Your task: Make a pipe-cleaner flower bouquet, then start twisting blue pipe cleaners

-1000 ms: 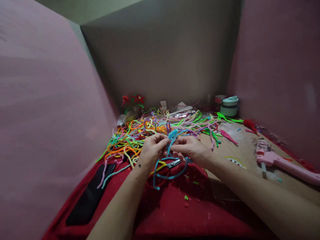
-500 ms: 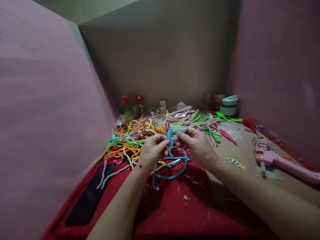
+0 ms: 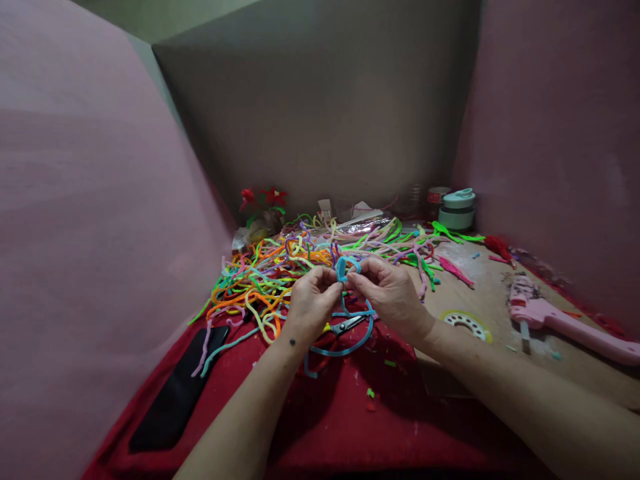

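Note:
A light-blue pipe cleaner (image 3: 342,269) is bent into small loops between my hands, above the red cloth. My left hand (image 3: 314,299) pinches its lower left side between thumb and fingers. On the other side, my right hand (image 3: 387,287) grips the loop's right part with thumb and forefinger. The fingertips nearly meet and hide part of the bend. Below them, a long blue length (image 3: 350,349) curves down towards the cloth. Scissors (image 3: 347,325) with yellow on the handle lie under the hands, partly covered by my left hand.
A tangled heap of colourful pipe cleaners (image 3: 270,267) spreads behind my hands. A black phone (image 3: 175,393) lies at left. On the board at right are a tape roll (image 3: 467,325) and a pink glue gun (image 3: 565,323). A mint container (image 3: 457,210) stands at the back.
My hands have drawn closer together, and the blue loop between them is smaller and rounder. The right hand has turned slightly, its fingertips now lower on the loop.

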`<state>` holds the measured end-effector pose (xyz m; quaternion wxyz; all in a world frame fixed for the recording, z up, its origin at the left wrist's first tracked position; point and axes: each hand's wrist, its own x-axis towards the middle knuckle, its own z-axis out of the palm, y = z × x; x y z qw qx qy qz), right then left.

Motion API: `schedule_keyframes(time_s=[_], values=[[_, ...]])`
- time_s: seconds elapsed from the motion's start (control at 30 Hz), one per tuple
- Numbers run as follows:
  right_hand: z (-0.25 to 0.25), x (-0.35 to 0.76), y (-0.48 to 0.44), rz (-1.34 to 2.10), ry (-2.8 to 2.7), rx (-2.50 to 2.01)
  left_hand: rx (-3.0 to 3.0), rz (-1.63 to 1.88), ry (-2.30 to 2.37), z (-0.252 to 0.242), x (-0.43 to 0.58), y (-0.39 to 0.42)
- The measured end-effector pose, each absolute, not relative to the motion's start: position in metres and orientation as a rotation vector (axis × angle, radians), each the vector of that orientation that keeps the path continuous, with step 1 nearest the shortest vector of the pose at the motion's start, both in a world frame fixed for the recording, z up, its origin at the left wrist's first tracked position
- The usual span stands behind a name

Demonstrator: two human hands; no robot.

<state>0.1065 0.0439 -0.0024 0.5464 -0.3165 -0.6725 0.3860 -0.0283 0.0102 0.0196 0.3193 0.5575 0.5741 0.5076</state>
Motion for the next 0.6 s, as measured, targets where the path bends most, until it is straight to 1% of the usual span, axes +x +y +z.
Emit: schedule_keyframes(time_s=[0.2,0.5,0.6], values=[[-0.001,0.105,0.042,1.082,-1.564,-0.762,1.464,1.404,1.468,0.017,-0.025,0.009],[0.0,0.104,0.052,1.547,-1.352,-0.712,1.286,1.343,1.392,0.017,-0.026,0.009],[-0.005,0.104,0.055,1.644,-1.291,-0.667,1.252,1.307,1.338,0.017,-0.026,0.01]])
